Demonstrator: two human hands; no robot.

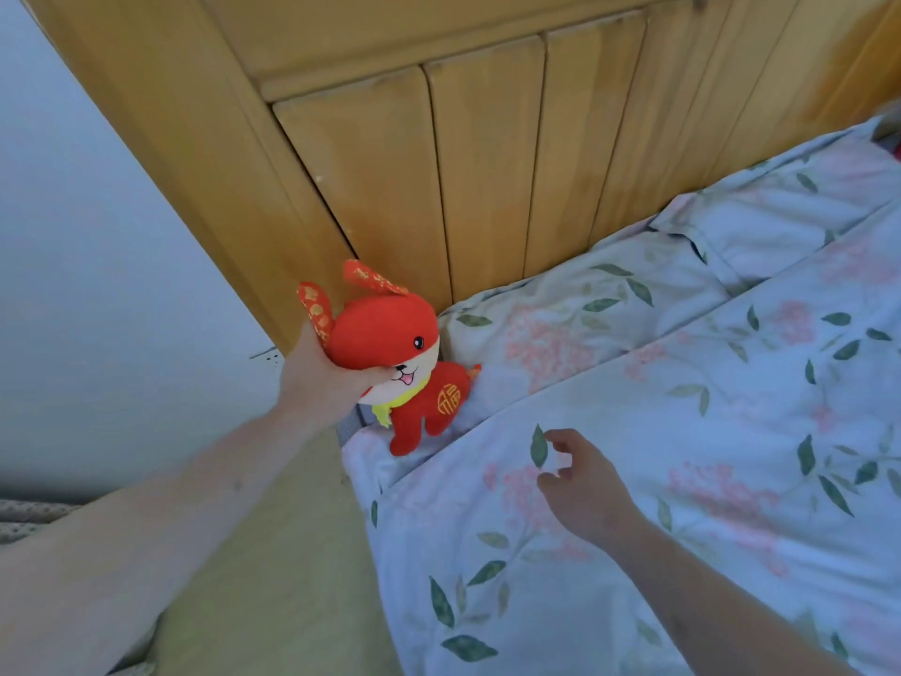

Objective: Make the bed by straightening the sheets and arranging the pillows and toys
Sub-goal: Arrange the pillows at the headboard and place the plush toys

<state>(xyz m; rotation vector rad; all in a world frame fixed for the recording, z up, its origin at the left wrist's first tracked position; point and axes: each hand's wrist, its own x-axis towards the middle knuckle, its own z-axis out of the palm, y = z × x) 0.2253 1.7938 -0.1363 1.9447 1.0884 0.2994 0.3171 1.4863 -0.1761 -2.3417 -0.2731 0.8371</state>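
A red plush rabbit toy (429, 397) with gold-printed ears and a yellow scarf stands at the bed's top left corner, against the wooden headboard (487, 153). My left hand (322, 378) grips the toy's head from the left. A floral pillow (585, 319) lies just right of the toy along the headboard, with a second floral pillow (790, 217) farther right. The floral duvet (682, 480) covers the bed below them. My right hand (585, 485) hovers over the duvet's top edge with fingers loosely apart, holding nothing.
A pale wall (97, 261) runs along the left side. A yellowish bed-side panel (273, 553) borders the mattress on the left. A wall socket (265, 357) sits behind my left wrist. A bit of red shows at the far right edge (896, 151).
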